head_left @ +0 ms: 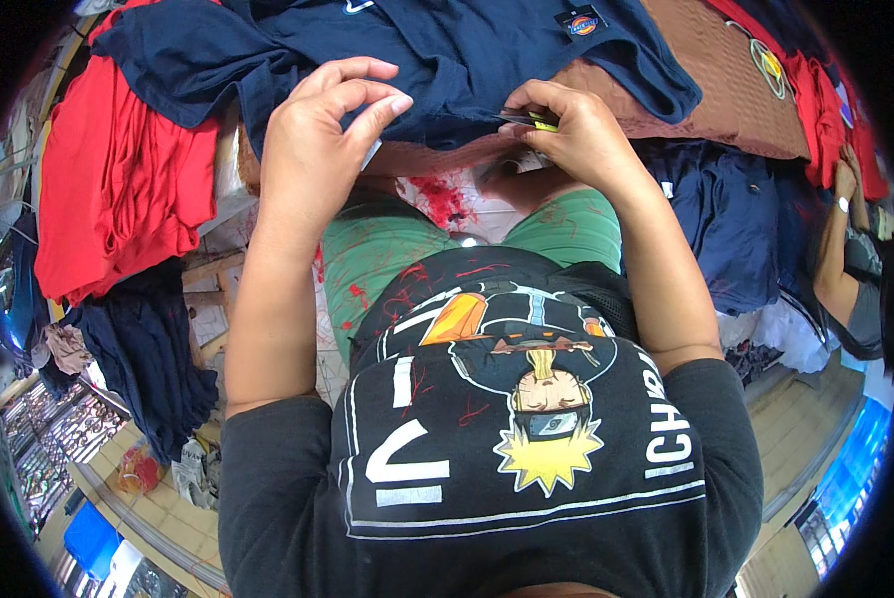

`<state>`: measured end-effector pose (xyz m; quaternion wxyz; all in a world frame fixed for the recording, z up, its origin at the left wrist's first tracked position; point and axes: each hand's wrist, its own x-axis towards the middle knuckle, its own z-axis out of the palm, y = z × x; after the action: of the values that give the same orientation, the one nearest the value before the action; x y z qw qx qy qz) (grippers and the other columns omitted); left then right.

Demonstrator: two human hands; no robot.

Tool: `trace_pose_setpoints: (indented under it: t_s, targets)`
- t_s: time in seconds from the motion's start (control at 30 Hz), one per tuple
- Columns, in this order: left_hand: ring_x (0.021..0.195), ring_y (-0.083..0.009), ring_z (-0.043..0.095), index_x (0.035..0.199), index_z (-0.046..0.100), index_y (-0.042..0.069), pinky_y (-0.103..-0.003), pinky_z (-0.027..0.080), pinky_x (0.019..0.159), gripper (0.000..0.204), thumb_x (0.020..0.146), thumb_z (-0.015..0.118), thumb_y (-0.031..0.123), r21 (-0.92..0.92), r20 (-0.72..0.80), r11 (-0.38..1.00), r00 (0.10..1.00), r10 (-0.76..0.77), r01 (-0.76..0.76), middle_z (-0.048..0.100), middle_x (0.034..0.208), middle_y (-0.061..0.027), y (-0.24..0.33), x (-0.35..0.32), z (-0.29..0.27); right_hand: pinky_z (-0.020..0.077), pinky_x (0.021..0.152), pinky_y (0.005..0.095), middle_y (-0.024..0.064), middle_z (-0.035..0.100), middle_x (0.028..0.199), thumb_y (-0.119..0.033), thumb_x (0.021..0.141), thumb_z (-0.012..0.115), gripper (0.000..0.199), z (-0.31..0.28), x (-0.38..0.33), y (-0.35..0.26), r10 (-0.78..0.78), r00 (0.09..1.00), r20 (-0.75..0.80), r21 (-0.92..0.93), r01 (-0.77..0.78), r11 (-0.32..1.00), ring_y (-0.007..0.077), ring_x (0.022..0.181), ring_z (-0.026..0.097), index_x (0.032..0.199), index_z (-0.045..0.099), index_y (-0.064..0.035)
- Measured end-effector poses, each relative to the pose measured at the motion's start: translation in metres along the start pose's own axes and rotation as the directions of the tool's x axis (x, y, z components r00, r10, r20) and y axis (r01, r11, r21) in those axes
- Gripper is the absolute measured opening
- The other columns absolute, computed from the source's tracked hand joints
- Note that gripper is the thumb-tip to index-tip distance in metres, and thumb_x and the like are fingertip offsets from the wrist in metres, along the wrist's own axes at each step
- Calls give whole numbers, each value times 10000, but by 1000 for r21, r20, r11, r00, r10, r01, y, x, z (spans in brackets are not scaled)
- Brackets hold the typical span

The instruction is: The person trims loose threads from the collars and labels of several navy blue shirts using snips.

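Pinching a small yellow tag (538, 121) in our right hand (576, 135) — left hand (317, 140) half-curled, empty — we grip the soft, light navy shirt (447, 60) by its hem.

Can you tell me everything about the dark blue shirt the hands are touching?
The dark blue shirt looks like soft knit cloth. It lies spread and wrinkled over a brown garment on the work surface, a small sewn patch near its upper right. Its lower hem faces the person. The left hand rests at that edge with pinched fingers; the right hand holds a small dark and yellow item against the hem. Red garments lie beside it.
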<state>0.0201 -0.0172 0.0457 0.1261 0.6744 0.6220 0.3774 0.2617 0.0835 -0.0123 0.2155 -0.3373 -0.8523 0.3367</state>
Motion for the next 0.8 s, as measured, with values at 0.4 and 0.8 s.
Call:
trace_pose_setpoints:
  t_s: [0.4, 0.8]
  targets:
    - [902, -235, 611, 852, 735, 45, -331, 465, 829, 135, 747, 741, 130, -62, 83, 998, 996, 12, -7, 681, 973, -63, 20, -13, 2, 489, 746, 381, 139, 634, 923, -248, 791, 718, 280, -21, -2, -29, -152, 987, -49, -26, 151, 988, 313, 867, 627, 966, 627, -49]
    - [915, -221, 596, 837, 729, 52, -325, 468, 813, 117, 738, 752, 111, -56, 135, 998, 991, 17, -9, 661, 959, -52, 29, -22, 9, 492, 697, 350, 146, 625, 839, -143, 824, 696, 182, 14, -9, -38, -60, 984, -169, 249, 102, 963, 300, 792, 637, 924, 631, -5]
